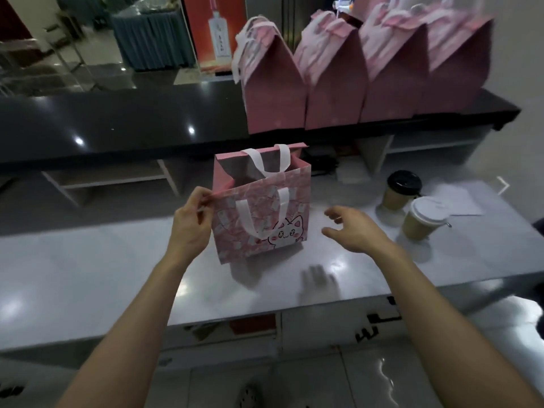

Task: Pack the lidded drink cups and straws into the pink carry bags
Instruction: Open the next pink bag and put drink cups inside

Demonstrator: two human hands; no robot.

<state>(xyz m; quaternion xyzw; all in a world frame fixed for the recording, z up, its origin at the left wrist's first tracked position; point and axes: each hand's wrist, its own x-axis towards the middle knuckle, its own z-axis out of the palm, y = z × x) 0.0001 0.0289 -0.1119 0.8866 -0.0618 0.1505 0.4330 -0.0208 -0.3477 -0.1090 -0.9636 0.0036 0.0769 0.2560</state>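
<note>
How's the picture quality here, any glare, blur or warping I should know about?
Head view: bright ceiling-light glare spots on the glossy black upper counter and the grey worktop; the folded-shut pink bags on the upper counter look soft; wide-angle bending at the edges; the open pink cat-print paper bag, left hand and right hand read fairly clearly.

Open pink carry bag (265,207), cat print, white handles, upright on table (117,260). Two lidded paper cups to its right: black-lid cup (399,191) behind, white-lid cup (424,217) nearer. Four closed pink bags (365,72) on the raised counter (117,125).
</note>
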